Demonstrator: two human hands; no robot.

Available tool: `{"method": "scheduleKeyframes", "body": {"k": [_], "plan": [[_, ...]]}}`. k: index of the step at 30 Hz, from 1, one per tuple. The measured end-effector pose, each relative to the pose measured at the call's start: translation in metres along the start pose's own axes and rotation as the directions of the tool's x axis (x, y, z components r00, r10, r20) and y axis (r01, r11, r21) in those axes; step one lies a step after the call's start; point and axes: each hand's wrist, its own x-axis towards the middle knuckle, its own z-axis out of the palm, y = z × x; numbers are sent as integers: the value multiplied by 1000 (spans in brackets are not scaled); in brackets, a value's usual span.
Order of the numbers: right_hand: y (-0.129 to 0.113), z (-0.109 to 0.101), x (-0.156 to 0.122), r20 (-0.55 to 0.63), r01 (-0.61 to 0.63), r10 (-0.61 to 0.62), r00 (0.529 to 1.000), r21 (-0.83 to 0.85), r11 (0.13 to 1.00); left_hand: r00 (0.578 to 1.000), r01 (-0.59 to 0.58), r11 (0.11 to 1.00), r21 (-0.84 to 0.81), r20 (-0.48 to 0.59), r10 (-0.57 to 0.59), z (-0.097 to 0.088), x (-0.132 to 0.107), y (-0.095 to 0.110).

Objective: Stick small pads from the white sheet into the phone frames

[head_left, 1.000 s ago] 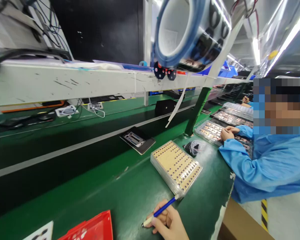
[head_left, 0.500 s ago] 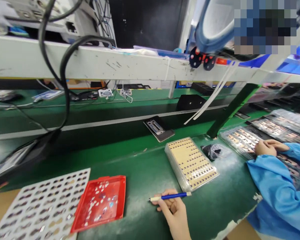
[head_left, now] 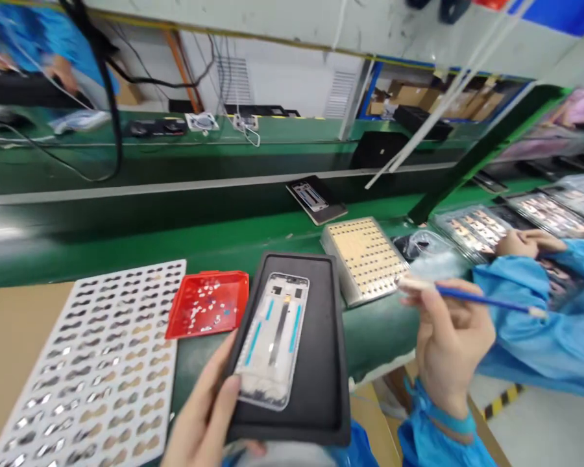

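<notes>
Black in colour, a shallow tray (head_left: pixel 321 337) is held nearest by the left hand (head_left: pixel 207 402), whose grip is clamped on its left edge, the thumb laid over the rim. In the left part of the tray a silvery phone frame (head_left: pixel 275 353) is lodged, lined with blue strips (head_left: pixel 295 327). To the right, a blue-and-white pen-like tool (head_left: pixel 481 298) is pinched by the right hand (head_left: pixel 455 344), its grip drawn together around the shaft, well apart from the frame.

On the green tabletop (head_left: pixel 379 327), a white sheet (head_left: pixel 161 407) filled with rows of small parts is laid at left, with a red tray (head_left: pixel 241 292) of scattered bits placed just beside it. Beyond the black tray, a tan-topped box (head_left: pixel 353 251) is set, dotted in rows; a plastic bag (head_left: pixel 418 243) is seen to its right.

Farther right, parts trays (head_left: pixel 479 224) are being handled by a co-worker's hands (head_left: pixel 520 243). Farther back, another phone frame (head_left: pixel 311 196) is carried on a dark holder (head_left: pixel 328 211).
</notes>
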Motion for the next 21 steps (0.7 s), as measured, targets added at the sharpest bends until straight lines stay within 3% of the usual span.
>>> {"method": "scheduleKeyframes", "body": {"k": [3,5,6,8,9,11,14,18,21], "plan": [[-2,-8,4,24,-20,20,999,-29,999,985,59,996,-62,166,-48,30,-8,-32],[3,-11,-12,224,-57,86,971,-135,989,987,-64,998,-30,145,67,46,-16,-54],[6,-11,-23,355,-77,138,925,-180,981,980,-167,986,25,112,163,51,-19,-62],[16,-11,-48,580,-119,231,781,-226,967,930,-368,908,198,81,359,56,-25,-71],[21,-11,-58,653,-131,256,713,-235,963,896,-442,850,287,96,434,55,-28,-71],[29,-13,-73,734,-110,257,628,-244,964,845,-523,736,430,149,514,49,-32,-64],[37,-18,-81,802,4,212,559,-258,966,763,-623,580,525,244,599,39,-36,-49],[39,-22,-80,883,210,126,452,-243,947,601,-782,390,486,423,678,38,-33,-38],[39,-22,-81,914,363,65,401,-223,904,556,-807,312,502,466,689,43,-29,-39]]}}
